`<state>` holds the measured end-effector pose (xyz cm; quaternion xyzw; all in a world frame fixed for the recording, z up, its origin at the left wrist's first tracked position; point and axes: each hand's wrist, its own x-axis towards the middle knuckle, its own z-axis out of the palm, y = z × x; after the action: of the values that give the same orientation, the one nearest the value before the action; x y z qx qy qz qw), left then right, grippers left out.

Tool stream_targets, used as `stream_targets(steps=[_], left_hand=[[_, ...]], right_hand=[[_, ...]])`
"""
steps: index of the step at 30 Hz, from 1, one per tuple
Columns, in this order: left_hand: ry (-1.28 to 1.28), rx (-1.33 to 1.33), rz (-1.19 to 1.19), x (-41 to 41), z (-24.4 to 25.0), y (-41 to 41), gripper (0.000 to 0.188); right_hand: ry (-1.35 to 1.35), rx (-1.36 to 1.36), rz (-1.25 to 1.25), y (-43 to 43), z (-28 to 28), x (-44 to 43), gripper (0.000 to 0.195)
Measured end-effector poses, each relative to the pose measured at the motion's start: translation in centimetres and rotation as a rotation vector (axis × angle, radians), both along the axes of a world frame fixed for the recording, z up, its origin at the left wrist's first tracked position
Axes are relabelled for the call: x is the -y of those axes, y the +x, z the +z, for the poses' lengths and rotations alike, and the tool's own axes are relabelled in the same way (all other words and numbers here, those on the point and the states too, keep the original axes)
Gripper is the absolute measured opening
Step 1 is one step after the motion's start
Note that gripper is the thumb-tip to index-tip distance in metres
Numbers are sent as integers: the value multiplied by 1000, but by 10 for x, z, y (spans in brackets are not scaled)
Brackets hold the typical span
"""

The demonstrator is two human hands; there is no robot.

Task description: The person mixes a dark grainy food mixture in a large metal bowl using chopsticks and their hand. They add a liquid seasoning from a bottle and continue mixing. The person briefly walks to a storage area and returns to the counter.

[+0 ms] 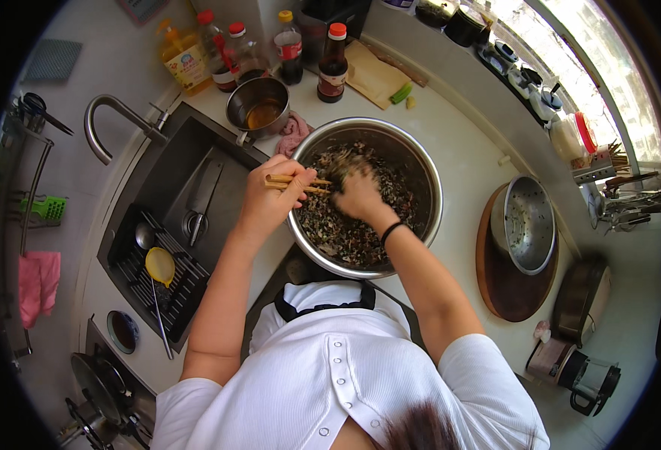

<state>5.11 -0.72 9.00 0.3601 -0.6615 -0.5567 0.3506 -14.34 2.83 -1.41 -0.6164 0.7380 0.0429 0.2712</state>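
A wide stainless steel bowl stands on the counter before me, with a dark chopped filling inside. My left hand grips a pair of wooden chopsticks above the bowl's left rim, their tips pointing into the mixture. Down in the filling is my right hand, a black band on its wrist. That hand and the bits around it are blurred by motion. Its fingertips are hidden by the filling, so I cannot tell whether they are closed on some of it.
Left lies a dark sink holding a cleaver and a draining basket. Behind the bowl stand a steel pot, a pink cloth and a sauce bottle. At right, a metal colander rests on a round wooden board.
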Motion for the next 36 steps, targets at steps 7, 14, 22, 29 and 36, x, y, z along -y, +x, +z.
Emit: stream_targets(steps=[7,14,22,29,36], left_hand=[[-26,-39,131,6,6,13,37],[-397,3,370,15,-75,-5,30],[-633,258,323,12,-76,-13,20],[-615,242,199,8,-89,-14,12],[-460,234,221,1,-94,-8,13]], right_hand=[[36,-197,97,-15,22,-80,48],[-57,-41,44,24,-4,-21,77],[112,-221,171,-38,20,-86,60],[-27,-198,-28,15,-7,-26,54],[196,-116,101,-8,39,-95,49]])
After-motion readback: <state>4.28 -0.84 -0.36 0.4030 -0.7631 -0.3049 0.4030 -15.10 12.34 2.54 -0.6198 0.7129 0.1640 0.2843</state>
